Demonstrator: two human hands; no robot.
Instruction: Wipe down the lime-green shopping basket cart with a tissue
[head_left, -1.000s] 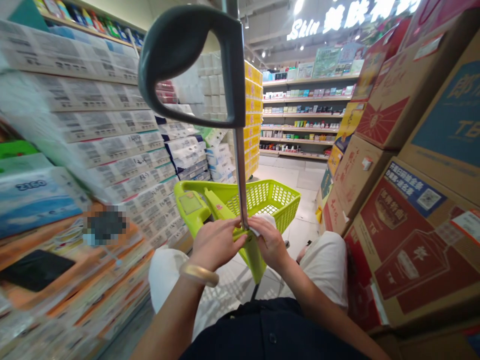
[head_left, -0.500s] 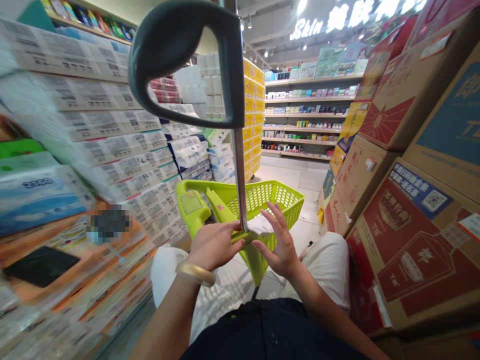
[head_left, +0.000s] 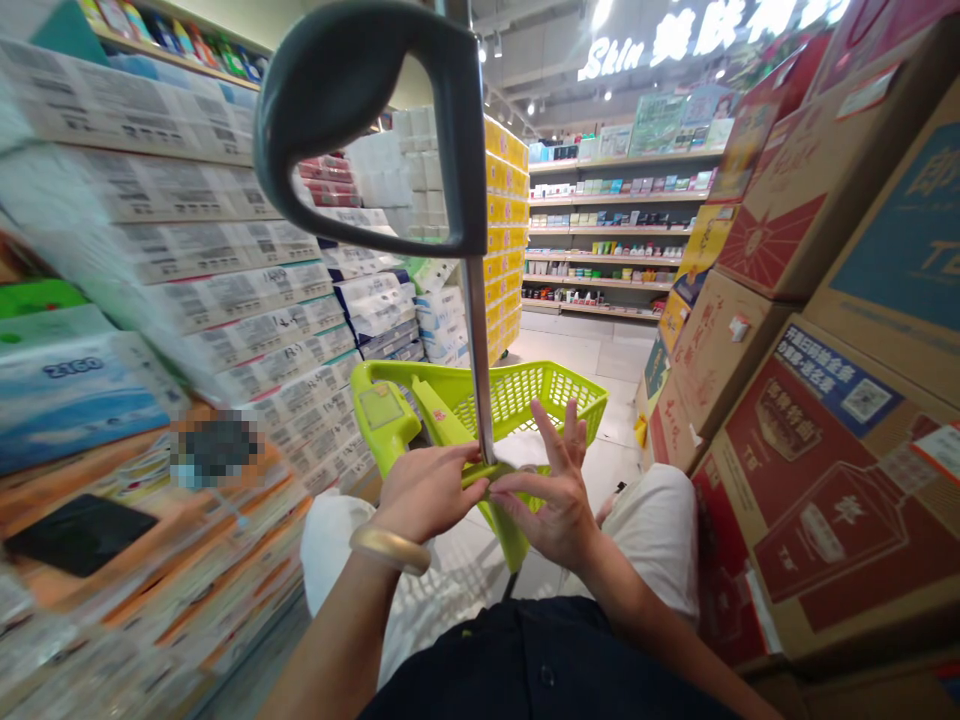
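Note:
A lime green shopping basket (head_left: 555, 395) on wheels stands on the aisle floor in front of my knees. Its metal pull rod (head_left: 477, 350) rises to a dark grey loop handle (head_left: 352, 110) close to the camera. My left hand (head_left: 427, 490), with a pale bangle on the wrist, is closed around the base of the rod at the basket's near rim. My right hand (head_left: 551, 485) is beside the rod base with fingers spread, its thumb and forefinger touching the rim there. A white item lies in the basket behind my hands.
Stacked tissue packs (head_left: 225, 290) fill the left side of the aisle, with a black phone (head_left: 75, 535) lying on them. Cardboard cartons (head_left: 817, 400) are piled on the right. Product shelves (head_left: 607, 230) stand across the far end of the tiled floor.
My right hand went from closed on the rod base to fingers spread wide, lifting slightly. My left hand kept its grip. The handle shifted a little to the left.

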